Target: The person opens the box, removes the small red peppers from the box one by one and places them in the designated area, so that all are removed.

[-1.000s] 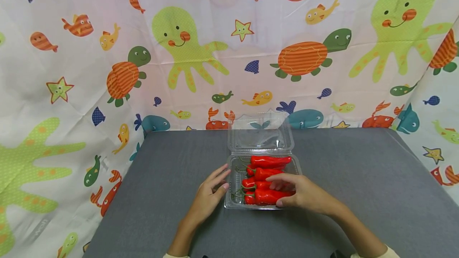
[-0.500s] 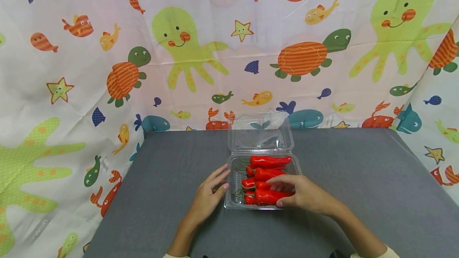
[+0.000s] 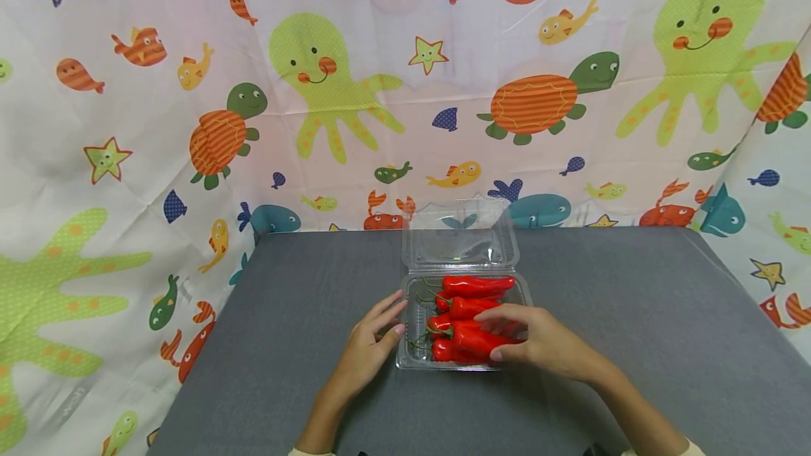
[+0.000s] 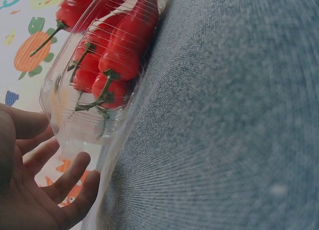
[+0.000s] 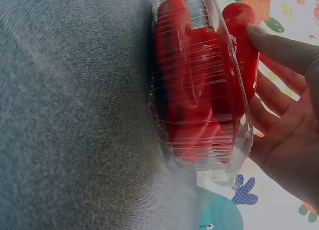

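On the gray table (image 3: 317,280), a clear plastic box (image 3: 415,321) is sitting with its lid (image 3: 462,246) leaning open on the far side. Several red peppers (image 3: 478,285) are lying inside, their stems pointing left. The right hand (image 3: 545,343) is holding a near pepper (image 3: 476,340) in its grip, while the left hand (image 3: 369,347) is reaching to the box's left edge. Beyond the table, a white curtain (image 3: 465,16) printed with sea animals is hanging.
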